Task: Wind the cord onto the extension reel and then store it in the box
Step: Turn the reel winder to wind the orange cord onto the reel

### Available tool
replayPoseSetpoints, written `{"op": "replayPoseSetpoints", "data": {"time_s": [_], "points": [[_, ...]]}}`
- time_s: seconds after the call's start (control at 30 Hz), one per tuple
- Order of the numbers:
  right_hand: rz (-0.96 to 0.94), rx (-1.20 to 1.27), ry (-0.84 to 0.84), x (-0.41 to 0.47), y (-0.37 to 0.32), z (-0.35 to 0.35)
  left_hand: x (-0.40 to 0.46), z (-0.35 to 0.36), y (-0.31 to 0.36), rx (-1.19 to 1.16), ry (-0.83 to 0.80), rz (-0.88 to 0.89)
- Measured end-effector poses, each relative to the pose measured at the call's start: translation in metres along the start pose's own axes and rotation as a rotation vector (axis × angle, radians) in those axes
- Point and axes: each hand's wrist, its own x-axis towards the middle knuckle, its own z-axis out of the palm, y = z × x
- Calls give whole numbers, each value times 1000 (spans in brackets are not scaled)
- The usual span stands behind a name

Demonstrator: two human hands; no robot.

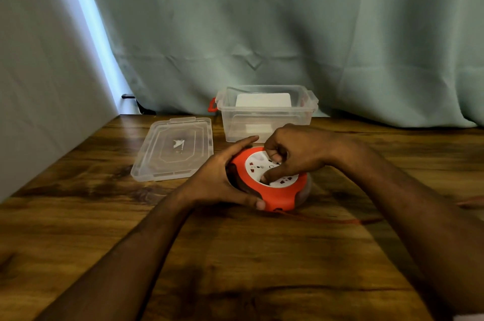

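A round red extension reel (281, 196) with a white socket face lies flat on the wooden table (235, 255). My left hand (222, 176) grips its left rim, thumb at the front edge. My right hand (293, 155) rests on the white face with fingers curled and a fingertip pressed into it. A thin red cord (340, 220) runs from under the reel across the table to the right, blurred. Behind the reel stands the clear plastic box (267, 114), open, with red latches.
The box's clear lid (174, 149) lies flat to the left of the box. A white block (263, 100) shows inside or behind the box. A green curtain (288, 32) hangs at the table's back edge, and a pale wall (39, 85) borders the left.
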Motion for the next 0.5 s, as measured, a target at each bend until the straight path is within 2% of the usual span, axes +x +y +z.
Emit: {"op": "replayPoseSetpoints", "data": {"time_s": [0.13, 0.33, 0.5], "points": [[-7, -21, 2, 4, -7, 6, 0, 0, -3, 7, -1, 6], [-72, 99, 57, -2, 4, -9, -2, 0, -3, -7, 20, 6], [-51, 217, -68, -1, 18, -10, 0, 1, -3, -13, 18, 0]]}}
